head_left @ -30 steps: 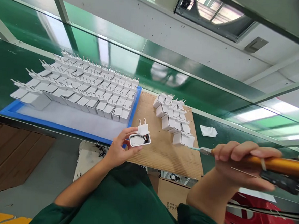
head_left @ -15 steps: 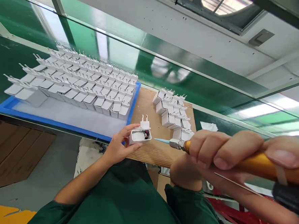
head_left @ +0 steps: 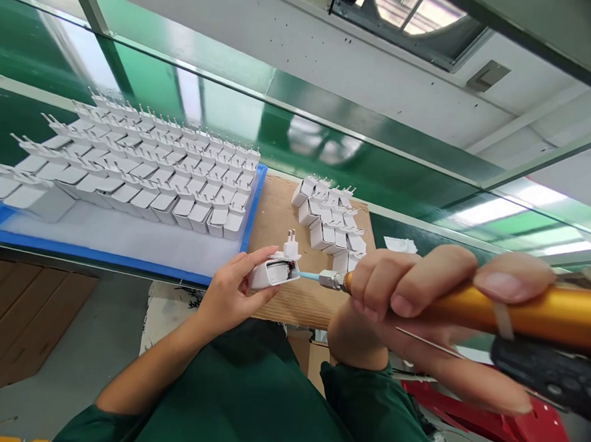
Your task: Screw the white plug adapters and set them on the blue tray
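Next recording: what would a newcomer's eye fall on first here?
The right hand, large in the foreground, grips an orange-handled tool whose pale blue tip reaches the open white charger held by the left hand at centre. Behind, at left, rows of white chargers stand in a blue tray; a smaller cluster sits on the brown board beside it.

Bright, even overhead light w/ white glare streaks on the glossy green belt (head_left: 281,123), soft shadows, strong wide-angle bending at the edges, and the right hand (head_left: 421,302) w/ orange tool (head_left: 544,316) near the lens looks slightly blurred, prob. out of focus.
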`<control>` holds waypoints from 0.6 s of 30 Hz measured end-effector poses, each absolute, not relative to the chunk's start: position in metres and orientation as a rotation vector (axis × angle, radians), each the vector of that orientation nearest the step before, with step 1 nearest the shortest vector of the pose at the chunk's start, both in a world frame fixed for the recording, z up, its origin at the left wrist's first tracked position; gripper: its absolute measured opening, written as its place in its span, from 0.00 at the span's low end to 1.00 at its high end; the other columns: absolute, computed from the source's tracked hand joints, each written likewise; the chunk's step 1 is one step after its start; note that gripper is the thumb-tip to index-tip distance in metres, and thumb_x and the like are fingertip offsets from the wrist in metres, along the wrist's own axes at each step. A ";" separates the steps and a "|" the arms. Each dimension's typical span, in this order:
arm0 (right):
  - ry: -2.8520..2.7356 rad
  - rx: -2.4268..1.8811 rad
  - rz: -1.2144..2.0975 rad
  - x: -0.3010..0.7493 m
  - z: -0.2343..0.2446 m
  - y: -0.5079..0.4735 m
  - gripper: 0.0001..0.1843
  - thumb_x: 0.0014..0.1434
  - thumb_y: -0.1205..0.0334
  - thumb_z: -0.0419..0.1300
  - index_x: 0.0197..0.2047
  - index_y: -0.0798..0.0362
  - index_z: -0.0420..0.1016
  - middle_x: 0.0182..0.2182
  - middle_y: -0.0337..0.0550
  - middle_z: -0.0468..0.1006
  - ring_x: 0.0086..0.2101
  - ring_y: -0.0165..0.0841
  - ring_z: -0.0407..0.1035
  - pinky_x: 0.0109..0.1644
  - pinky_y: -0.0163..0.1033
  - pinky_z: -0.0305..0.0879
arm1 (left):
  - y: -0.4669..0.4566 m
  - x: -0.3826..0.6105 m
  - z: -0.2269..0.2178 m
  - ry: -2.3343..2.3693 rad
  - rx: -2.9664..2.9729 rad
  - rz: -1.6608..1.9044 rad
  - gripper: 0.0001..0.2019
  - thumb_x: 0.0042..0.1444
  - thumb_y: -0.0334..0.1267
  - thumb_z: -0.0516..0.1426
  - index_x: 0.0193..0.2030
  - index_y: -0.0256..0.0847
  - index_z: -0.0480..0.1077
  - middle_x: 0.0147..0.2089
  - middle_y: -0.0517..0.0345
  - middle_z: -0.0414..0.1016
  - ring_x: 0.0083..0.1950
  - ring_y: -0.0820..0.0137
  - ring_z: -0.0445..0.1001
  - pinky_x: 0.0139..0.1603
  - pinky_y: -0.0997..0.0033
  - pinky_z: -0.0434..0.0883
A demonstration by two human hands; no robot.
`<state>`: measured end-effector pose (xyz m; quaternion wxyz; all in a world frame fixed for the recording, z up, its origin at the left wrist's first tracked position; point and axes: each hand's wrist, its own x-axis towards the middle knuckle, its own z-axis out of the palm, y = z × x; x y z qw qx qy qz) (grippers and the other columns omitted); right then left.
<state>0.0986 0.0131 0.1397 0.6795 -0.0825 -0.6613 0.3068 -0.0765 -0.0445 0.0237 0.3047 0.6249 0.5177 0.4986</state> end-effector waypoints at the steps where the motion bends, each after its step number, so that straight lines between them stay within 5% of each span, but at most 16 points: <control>1: -1.485 -0.187 0.694 0.098 0.139 0.014 0.20 0.58 0.40 0.65 0.47 0.40 0.71 0.20 0.26 0.63 0.10 0.22 0.47 0.08 0.31 0.51 | -0.045 -0.077 0.026 1.372 1.677 1.326 0.26 0.58 0.38 0.65 0.64 0.48 0.72 0.50 0.53 0.80 0.37 0.70 0.75 0.30 0.76 0.71; 7: -1.474 -0.092 0.690 0.099 0.134 0.016 0.27 0.62 0.31 0.53 0.49 0.44 0.68 0.21 0.27 0.62 0.11 0.21 0.46 0.09 0.30 0.52 | -0.045 -0.075 0.040 1.346 1.806 1.355 0.25 0.58 0.33 0.64 0.63 0.45 0.72 0.40 0.58 0.80 0.31 0.73 0.67 0.28 0.78 0.69; 18: -1.440 -0.149 0.788 0.102 0.138 0.010 0.19 0.57 0.46 0.68 0.47 0.45 0.71 0.23 0.27 0.67 0.12 0.22 0.51 0.10 0.31 0.52 | -0.045 -0.074 0.041 1.353 1.889 1.401 0.26 0.57 0.30 0.64 0.63 0.45 0.72 0.40 0.58 0.81 0.33 0.73 0.68 0.28 0.78 0.69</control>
